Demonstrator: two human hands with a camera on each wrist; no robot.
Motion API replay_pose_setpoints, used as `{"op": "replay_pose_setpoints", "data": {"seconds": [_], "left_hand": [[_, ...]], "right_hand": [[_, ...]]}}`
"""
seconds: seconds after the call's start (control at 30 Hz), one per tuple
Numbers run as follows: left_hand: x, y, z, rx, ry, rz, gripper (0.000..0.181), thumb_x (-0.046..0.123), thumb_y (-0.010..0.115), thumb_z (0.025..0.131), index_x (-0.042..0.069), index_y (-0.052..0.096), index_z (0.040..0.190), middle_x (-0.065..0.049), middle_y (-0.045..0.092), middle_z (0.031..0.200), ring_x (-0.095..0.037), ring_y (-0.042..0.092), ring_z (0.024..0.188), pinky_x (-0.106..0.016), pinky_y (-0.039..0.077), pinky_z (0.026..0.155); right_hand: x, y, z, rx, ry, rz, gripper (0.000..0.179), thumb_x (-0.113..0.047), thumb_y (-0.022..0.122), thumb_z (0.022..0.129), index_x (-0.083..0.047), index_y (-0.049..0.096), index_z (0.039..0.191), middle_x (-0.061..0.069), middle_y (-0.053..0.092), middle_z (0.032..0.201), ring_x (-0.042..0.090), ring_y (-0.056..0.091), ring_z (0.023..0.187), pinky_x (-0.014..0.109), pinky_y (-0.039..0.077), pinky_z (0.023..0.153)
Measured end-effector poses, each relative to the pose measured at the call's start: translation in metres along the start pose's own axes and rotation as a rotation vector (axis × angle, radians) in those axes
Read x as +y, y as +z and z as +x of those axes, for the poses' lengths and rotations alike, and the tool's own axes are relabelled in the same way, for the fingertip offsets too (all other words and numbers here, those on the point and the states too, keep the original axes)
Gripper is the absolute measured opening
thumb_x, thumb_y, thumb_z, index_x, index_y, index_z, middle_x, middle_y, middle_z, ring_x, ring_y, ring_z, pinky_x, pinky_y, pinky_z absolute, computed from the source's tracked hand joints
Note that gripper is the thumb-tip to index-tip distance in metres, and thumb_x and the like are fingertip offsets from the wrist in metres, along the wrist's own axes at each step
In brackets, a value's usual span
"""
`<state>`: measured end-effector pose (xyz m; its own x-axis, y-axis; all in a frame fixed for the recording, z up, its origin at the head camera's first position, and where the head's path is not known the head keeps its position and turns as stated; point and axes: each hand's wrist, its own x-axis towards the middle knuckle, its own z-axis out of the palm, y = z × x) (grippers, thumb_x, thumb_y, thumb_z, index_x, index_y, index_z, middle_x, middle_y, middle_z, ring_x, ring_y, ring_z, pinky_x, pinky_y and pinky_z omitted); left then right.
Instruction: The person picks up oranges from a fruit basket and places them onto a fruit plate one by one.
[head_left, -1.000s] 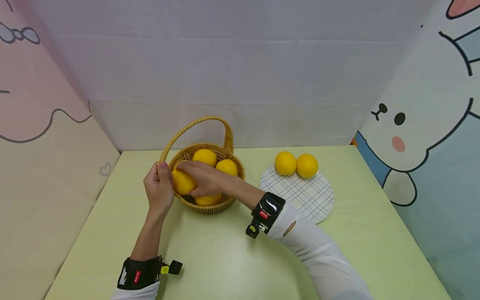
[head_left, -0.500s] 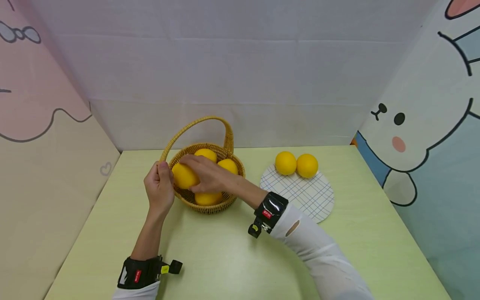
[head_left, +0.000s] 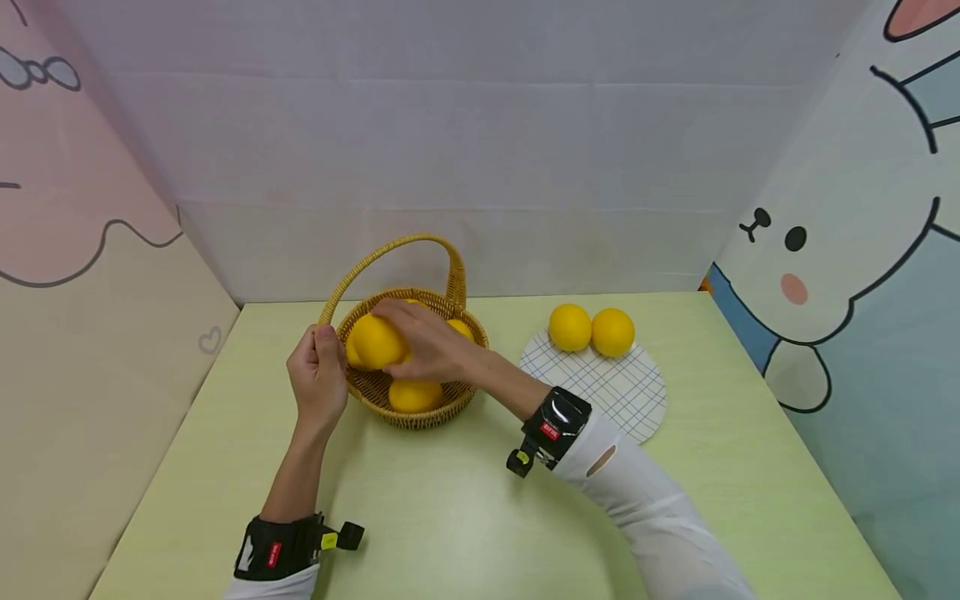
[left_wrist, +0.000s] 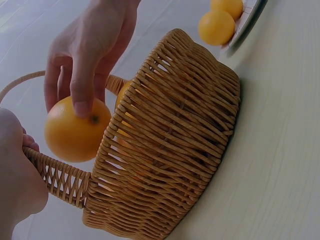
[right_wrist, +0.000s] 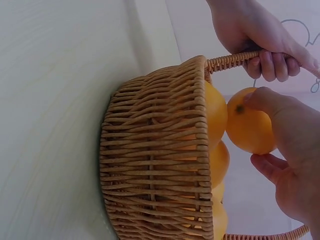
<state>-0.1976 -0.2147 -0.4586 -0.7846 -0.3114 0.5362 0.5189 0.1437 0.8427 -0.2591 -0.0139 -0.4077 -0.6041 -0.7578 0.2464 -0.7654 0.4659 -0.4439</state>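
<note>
My left hand [head_left: 318,375] grips the near-left end of the arched handle [head_left: 375,262] on a wicker basket [head_left: 423,421]. Several oranges lie inside, one [head_left: 415,397] at the front; my right arm and hand partly cover others. My right hand [head_left: 435,346] holds another orange [head_left: 377,342] between thumb and fingers over the basket's left side. In the left wrist view, this orange [left_wrist: 75,132] is out at the basket's opening, its dark stem spot beside the thumb. From the right wrist, the held orange [right_wrist: 252,125] appears just off the oranges in the basket, close to the left hand.
Right of the basket, two oranges [head_left: 570,327] sit side by side at the back of a round, flat white mat or board [head_left: 600,400] with a blue grid. Behind the pale green table [head_left: 450,517] rises a white wall [head_left: 480,167]; cartoon-printed panels flank it.
My right hand has raised the orange from among the others and drawn it slightly right and toward the back. The left hand keeps its place on the handle.
</note>
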Motion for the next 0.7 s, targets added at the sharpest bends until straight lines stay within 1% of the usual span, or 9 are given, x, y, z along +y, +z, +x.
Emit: {"op": "replay_pose_setpoints", "data": {"seconds": [0.13,0.23,0.47,0.57,0.7], "left_hand": [[0.000,0.000,0.000,-0.002,0.001,0.003,0.057,0.035,0.051,0.122,-0.009,0.047,0.085,0.011,0.043,0.065,-0.007,0.035,0.055,-0.022,0.028,0.050],[0.000,0.000,0.000,0.000,0.003,-0.004,0.055,0.033,0.050,0.122,-0.007,0.046,0.084,0.012,0.043,0.064,-0.006,0.035,0.055,-0.022,0.027,0.050],[0.000,0.001,-0.001,0.005,0.006,-0.022,0.048,0.031,0.051,0.122,0.007,0.047,0.080,0.012,0.041,0.064,-0.006,0.034,0.055,-0.022,0.026,0.051],[0.000,0.001,0.000,0.003,0.018,-0.020,0.049,0.031,0.051,0.122,0.006,0.046,0.080,0.012,0.041,0.064,-0.006,0.034,0.055,-0.023,0.026,0.050],[0.000,0.002,0.000,-0.003,0.035,-0.017,0.053,0.033,0.051,0.122,0.001,0.044,0.080,0.012,0.039,0.064,-0.006,0.033,0.054,-0.023,0.024,0.050]], "right_hand": [[-0.001,-0.005,-0.006,0.029,0.001,-0.003,0.086,-0.026,0.091,0.095,0.001,0.048,0.164,0.021,0.050,0.174,0.037,0.048,0.163,0.047,0.039,0.138],[0.000,-0.007,-0.009,0.044,-0.006,-0.007,0.086,-0.027,0.091,0.094,0.001,0.049,0.164,0.021,0.050,0.173,0.038,0.049,0.163,0.048,0.039,0.137],[0.003,-0.009,-0.018,0.066,-0.017,0.000,0.085,-0.027,0.091,0.095,0.002,0.050,0.163,0.023,0.050,0.172,0.039,0.049,0.163,0.049,0.040,0.137],[0.004,-0.010,-0.023,0.090,-0.028,-0.007,0.085,-0.028,0.092,0.094,0.003,0.051,0.162,0.024,0.052,0.171,0.039,0.051,0.161,0.049,0.042,0.136],[0.006,-0.012,-0.029,0.118,-0.025,-0.006,0.085,-0.027,0.092,0.093,0.003,0.051,0.161,0.024,0.054,0.169,0.040,0.053,0.160,0.051,0.045,0.133]]}}
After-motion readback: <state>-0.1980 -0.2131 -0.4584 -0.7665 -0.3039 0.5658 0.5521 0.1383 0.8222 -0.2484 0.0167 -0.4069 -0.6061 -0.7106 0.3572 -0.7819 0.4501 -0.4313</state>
